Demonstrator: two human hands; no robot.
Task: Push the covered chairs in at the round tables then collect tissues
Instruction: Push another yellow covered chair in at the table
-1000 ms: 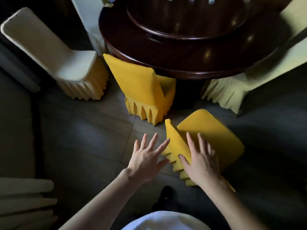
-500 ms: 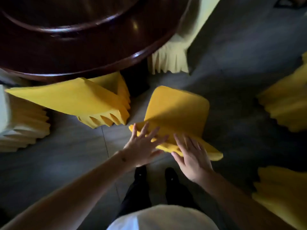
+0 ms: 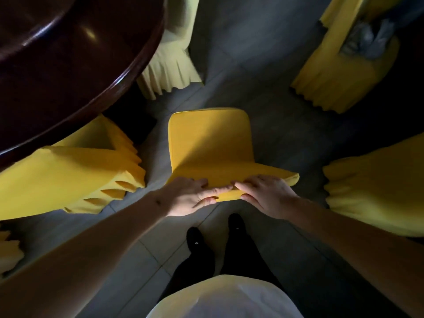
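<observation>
Two hands hold the top edge of a chair in a bright yellow fabric cover (image 3: 210, 143), its back toward the person and its seat facing away. The left hand (image 3: 191, 196) lies over the backrest top with fingers along the edge and thumb below it; the right hand (image 3: 263, 195) grips the same edge beside it, index fingertips nearly meeting. This chair stands on the grey tiled floor (image 3: 263, 99), just right of the dark glossy round wooden counter (image 3: 68, 53). Another yellow-covered chair (image 3: 73, 171) is tucked under the counter's rim, left of the held one.
</observation>
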